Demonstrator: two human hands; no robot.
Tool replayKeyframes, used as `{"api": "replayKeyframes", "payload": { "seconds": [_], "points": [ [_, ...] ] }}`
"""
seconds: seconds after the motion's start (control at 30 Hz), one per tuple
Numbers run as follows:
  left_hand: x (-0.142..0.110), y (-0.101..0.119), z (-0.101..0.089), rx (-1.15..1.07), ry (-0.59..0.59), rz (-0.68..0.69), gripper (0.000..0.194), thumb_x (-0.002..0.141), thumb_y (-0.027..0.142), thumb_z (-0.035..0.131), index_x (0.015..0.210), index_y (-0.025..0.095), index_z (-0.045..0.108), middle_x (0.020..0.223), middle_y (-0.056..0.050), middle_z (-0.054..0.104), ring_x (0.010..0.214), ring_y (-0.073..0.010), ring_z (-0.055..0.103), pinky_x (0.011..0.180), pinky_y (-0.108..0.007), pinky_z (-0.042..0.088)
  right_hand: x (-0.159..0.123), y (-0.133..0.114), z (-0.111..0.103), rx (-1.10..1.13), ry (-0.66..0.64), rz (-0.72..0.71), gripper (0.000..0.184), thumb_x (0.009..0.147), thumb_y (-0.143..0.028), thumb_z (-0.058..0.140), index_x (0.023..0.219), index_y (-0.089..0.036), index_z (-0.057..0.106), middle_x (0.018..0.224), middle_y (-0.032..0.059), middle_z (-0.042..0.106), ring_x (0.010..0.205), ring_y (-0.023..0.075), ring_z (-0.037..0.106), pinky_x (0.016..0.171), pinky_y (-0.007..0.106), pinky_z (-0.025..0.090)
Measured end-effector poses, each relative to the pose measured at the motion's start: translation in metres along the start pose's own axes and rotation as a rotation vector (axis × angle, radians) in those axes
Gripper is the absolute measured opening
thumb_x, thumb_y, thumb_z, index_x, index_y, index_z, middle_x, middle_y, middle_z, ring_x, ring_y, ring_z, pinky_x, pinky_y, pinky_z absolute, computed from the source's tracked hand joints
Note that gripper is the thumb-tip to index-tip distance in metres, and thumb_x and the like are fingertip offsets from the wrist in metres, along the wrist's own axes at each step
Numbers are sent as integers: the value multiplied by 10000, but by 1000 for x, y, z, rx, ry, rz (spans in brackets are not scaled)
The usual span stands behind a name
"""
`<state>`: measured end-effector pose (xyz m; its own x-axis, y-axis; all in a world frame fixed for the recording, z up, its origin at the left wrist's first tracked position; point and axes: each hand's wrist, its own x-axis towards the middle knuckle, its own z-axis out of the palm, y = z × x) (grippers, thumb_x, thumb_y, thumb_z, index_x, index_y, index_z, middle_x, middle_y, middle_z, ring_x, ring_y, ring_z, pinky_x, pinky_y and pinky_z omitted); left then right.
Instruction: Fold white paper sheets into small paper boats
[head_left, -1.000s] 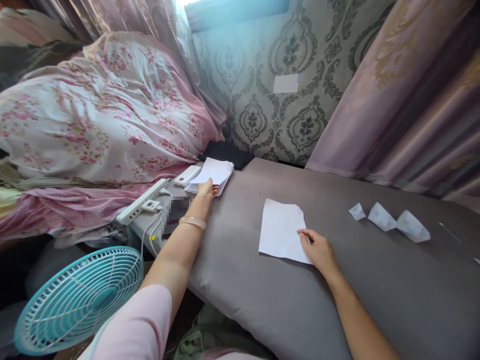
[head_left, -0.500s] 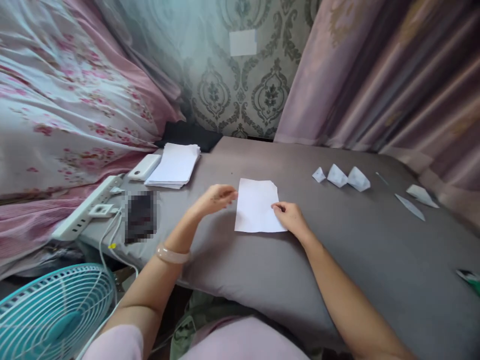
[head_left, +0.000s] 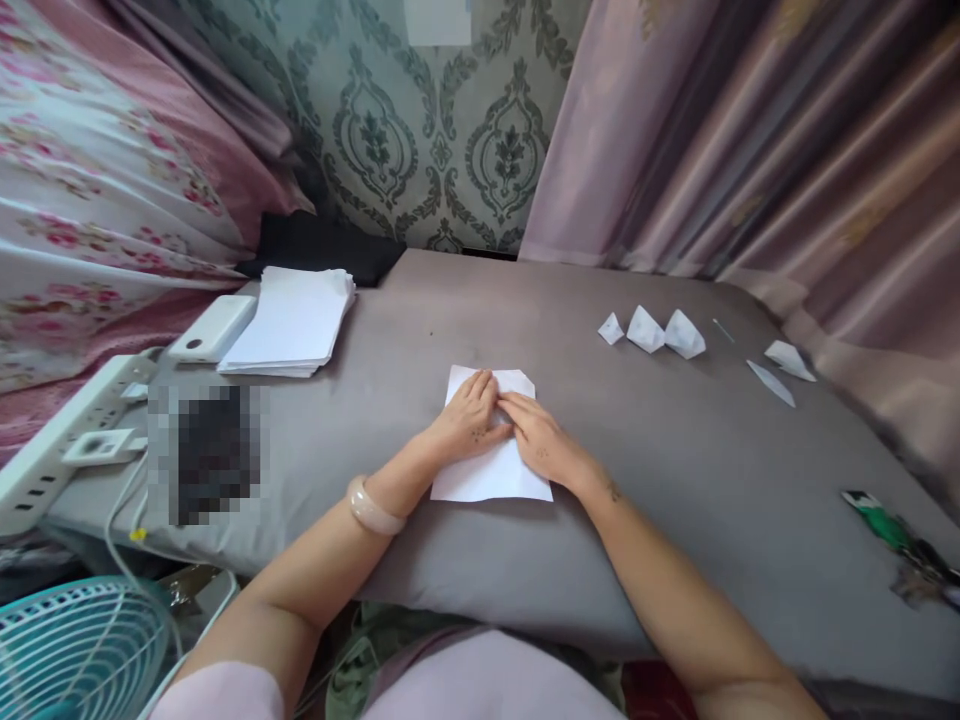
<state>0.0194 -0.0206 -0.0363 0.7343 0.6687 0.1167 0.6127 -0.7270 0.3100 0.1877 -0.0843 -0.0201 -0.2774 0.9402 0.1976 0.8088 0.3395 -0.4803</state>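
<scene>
A white sheet of paper (head_left: 487, 482) lies flat on the grey cloth-covered table (head_left: 690, 500) in front of me. My left hand (head_left: 472, 415) rests on the sheet with its fingers stretched out and pointing away from me. Beside it, my right hand (head_left: 541, 438) also lies flat on the paper, near its right edge, fingers extended toward the left hand. The two hands nearly meet at the middle of the sheet, covering part of it. The sheet's upper right corner looks cut off at a slant.
A stack of white paper (head_left: 292, 320) sits at the back left by a white box-shaped device (head_left: 214, 328) and a power strip (head_left: 75, 430). Several folded paper pieces (head_left: 646, 330) stand at the right. A green-handled item (head_left: 881, 520) lies far right; a fan (head_left: 82, 650) stands lower left.
My left hand has come down from beside the paper onto it. My right hand has gone from gripping the right edge to lying flat. The camera view has shifted.
</scene>
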Motion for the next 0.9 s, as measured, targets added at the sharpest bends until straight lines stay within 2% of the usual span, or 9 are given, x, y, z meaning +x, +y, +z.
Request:
{"api": "replayKeyframes", "payload": {
  "seconds": [0.07, 0.13, 0.23, 0.33, 0.47, 0.6, 0.67, 0.77, 0.9],
  "points": [
    [1, 1, -1, 11, -11, -26, 758, 910, 540, 405, 1424, -12, 325, 1522, -281, 302, 1464, -341, 198, 1180, -464, 215, 3, 1, 9, -61, -12, 12, 549, 867, -107, 329, 1390, -114, 495, 1452, 136, 492, 1373, 215, 410, 1146, 425, 323],
    [1, 3, -1, 21, -38, -56, 790, 910, 556, 390, 1439, -25, 306, 1540, -274, 268, 1470, -341, 174, 1191, -451, 184, 4, 4, 11, -142, 19, 82, 526, 904, -171, 333, 1403, -92, 478, 1482, 149, 451, 1395, 239, 381, 1159, 450, 298],
    [0, 6, -2, 38, -81, -98, 820, 919, 580, 351, 1461, -32, 277, 1559, -256, 233, 1475, -332, 159, 1202, -444, 136, 6, 7, 10, -193, 57, 153, 514, 943, -246, 315, 1404, -91, 479, 1488, 149, 442, 1403, 248, 371, 1156, 449, 300],
    [-1, 8, -3, 48, -91, -111, 825, 925, 611, 298, 1478, -2, 269, 1571, -228, 219, 1480, -315, 151, 1203, -451, 124, 8, 8, 11, -231, 86, 220, 535, 959, -280, 302, 1407, -36, 461, 1486, 186, 432, 1399, 274, 372, 1151, 442, 296],
    [-2, 9, -5, 48, -105, -118, 844, 927, 635, 267, 1487, 4, 262, 1577, -217, 205, 1484, -313, 132, 1203, -453, 110, 11, 10, 10, -280, 96, 243, 541, 967, -287, 295, 1384, 10, 472, 1466, 210, 451, 1358, 319, 402, 1116, 458, 315],
    [-3, 8, -3, 45, -93, -113, 848, 923, 650, 270, 1491, 21, 266, 1577, -218, 205, 1482, -324, 135, 1199, -459, 106, 23, 25, 1, -262, 158, 263, 456, 966, -328, 324, 1250, -123, 615, 1318, 150, 592, 1167, 313, 517, 1010, 470, 391],
    [-3, 8, -2, 43, -83, -106, 856, 919, 660, 266, 1491, 23, 269, 1575, -222, 210, 1481, -328, 136, 1197, -461, 106, 32, 37, -4, -213, 181, 307, 388, 917, -361, 436, 1179, -169, 649, 1207, 141, 629, 1077, 293, 545, 970, 452, 414],
    [-3, 8, -1, 38, -83, -98, 876, 919, 670, 242, 1490, 6, 263, 1575, -229, 202, 1480, -338, 132, 1194, -470, 102, 46, 53, -8, -87, 183, 409, 323, 792, -382, 596, 1034, -187, 688, 1077, 121, 632, 984, 254, 571, 919, 401, 444],
    [-3, 9, -2, 36, -82, -89, 884, 918, 681, 208, 1492, 11, 263, 1576, -226, 207, 1477, -358, 127, 1186, -483, 103, 55, 59, -6, -7, 195, 436, 252, 788, -394, 565, 865, -193, 697, 894, 68, 658, 820, 196, 593, 807, 336, 469]
  ]
}}
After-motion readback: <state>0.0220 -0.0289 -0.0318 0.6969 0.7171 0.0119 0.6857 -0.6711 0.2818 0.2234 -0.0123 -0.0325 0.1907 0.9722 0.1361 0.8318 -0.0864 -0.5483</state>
